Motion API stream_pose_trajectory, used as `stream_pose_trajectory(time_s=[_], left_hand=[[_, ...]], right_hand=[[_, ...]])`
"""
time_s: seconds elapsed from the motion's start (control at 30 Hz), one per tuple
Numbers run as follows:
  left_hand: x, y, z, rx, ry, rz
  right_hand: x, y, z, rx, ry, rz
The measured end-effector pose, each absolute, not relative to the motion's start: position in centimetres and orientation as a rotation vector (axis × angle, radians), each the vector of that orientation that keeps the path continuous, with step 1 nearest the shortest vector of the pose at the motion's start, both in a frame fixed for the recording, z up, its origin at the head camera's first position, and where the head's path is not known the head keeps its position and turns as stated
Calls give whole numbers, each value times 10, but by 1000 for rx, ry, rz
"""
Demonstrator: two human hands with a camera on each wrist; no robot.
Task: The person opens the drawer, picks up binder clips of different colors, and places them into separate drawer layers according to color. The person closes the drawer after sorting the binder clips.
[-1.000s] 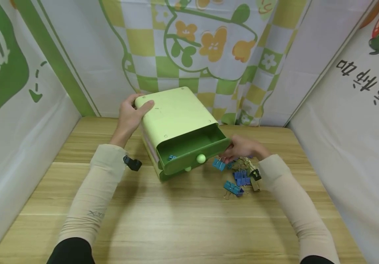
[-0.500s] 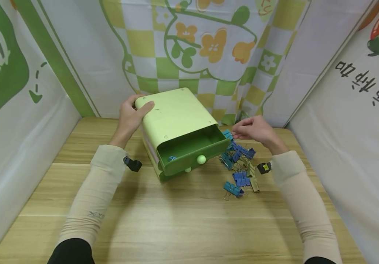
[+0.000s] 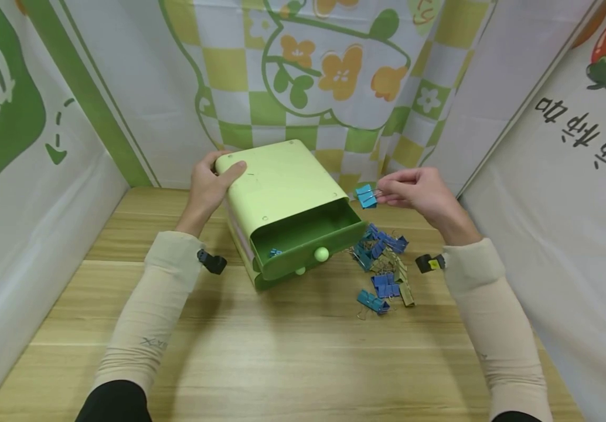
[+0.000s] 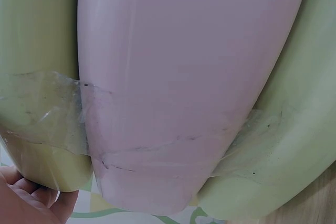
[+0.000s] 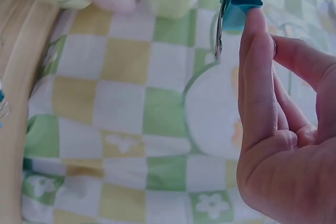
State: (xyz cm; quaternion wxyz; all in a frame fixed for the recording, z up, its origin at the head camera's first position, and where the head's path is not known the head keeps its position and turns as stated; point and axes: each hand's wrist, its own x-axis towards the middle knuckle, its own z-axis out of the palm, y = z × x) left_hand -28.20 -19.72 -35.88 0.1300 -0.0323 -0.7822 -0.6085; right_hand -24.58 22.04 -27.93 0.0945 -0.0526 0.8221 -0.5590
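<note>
A light-green desktop drawer box (image 3: pixel 287 181) stands at an angle on the table, its top dark-green drawer (image 3: pixel 308 257) pulled out. My left hand (image 3: pixel 207 189) grips the box's rear left corner, thumb on top and fingers round the back edge. Inside the drawer, at its left end, lies a small blue binder clip (image 3: pixel 275 252). My right hand (image 3: pixel 421 193) pinches a blue binder clip (image 3: pixel 366 197) by its wire handle, in the air right of the box. The right wrist view shows this blue clip (image 5: pixel 244 3) beyond the fingertips.
Several blue, teal and gold binder clips (image 3: pixel 386 285) lie in a loose pile on the wooden table (image 3: pixel 282 351), right of the drawer. A checkered curtain (image 3: pixel 266 105) hangs close behind the box. Clear tape (image 4: pixel 168 156) crosses the box's pink and green parts.
My right hand has risen from the pile and moved back and right, lifting the blue binder clip off the table. The left hand and the drawer box stay put.
</note>
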Motion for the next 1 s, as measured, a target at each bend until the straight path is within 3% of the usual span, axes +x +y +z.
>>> stream_pose_trajectory(time_s=[0.47,1.0], left_hand=[[-282,-198,-359,-98,-2268,-1780],[-281,-197,-359,-114,-2260,-1772]], right_hand=[[-217,180,-269,-474,2454,-1579],[-207,130,-274,-710,2514,-1302]])
